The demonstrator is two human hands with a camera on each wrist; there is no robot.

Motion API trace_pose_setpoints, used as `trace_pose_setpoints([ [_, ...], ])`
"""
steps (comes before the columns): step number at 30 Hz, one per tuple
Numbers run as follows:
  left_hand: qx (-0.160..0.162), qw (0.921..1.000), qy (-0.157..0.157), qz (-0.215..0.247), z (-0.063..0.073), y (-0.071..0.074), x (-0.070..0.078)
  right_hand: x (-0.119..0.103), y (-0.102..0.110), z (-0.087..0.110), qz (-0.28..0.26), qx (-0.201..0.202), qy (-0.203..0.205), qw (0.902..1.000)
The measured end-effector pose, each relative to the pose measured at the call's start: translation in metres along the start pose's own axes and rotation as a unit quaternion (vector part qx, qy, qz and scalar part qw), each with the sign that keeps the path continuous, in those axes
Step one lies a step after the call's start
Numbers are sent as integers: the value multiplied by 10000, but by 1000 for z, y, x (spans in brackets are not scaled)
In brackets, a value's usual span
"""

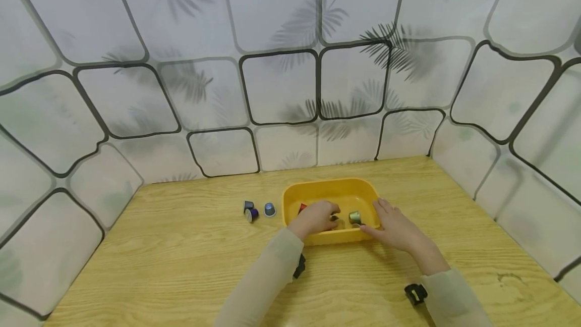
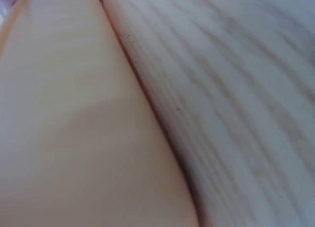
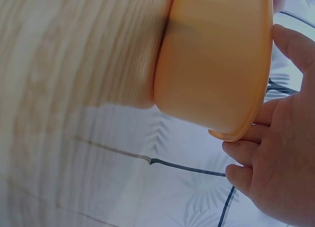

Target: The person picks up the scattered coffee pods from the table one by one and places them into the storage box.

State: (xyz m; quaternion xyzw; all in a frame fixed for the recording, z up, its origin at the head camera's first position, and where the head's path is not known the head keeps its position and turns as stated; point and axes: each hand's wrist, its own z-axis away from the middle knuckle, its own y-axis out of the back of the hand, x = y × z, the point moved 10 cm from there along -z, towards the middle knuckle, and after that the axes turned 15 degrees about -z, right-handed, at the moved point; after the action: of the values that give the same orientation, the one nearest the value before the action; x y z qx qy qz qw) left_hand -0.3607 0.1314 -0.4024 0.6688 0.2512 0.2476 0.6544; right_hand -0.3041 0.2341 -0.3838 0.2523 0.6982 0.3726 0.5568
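Observation:
A yellow plastic basin (image 1: 327, 237) stands on the table with several coffee capsules inside. My left hand (image 1: 314, 217) reaches into its left part, fingers bent. A dark capsule (image 1: 335, 218) shows between finger and thumb; whether they pinch it is unclear. Partly behind this hand lies a red capsule (image 1: 302, 208). A green capsule (image 1: 355, 217) lies right of it, with another partly hidden near the front wall. My right hand (image 1: 398, 229) rests on the basin's right front corner, fingers extended along the rim. In the right wrist view, this hand (image 3: 283, 153) touches the rim.
Left of the basin, a blue capsule (image 1: 270, 209) stands on the wooden table (image 1: 181, 256). Next to it are a purple capsule (image 1: 251, 214) on its side and a dark grey capsule (image 1: 248, 205). A patterned curtain (image 1: 281, 90) encloses the table's back and sides.

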Motion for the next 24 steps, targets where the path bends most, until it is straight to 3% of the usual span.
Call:
trace_pose_setpoints([
  [8, 202, 9991, 161, 330, 5, 12, -7, -1, 0, 0, 4, -9, 33, 10000],
  [15, 479, 9982, 33, 354, 10, 23, -10, 1, -1, 0, -33, -31, -23, 10000],
  [24, 492, 9974, 214, 486, 21, 25, -27, 4, -3, -1, -22, -71, -9, 10000],
])
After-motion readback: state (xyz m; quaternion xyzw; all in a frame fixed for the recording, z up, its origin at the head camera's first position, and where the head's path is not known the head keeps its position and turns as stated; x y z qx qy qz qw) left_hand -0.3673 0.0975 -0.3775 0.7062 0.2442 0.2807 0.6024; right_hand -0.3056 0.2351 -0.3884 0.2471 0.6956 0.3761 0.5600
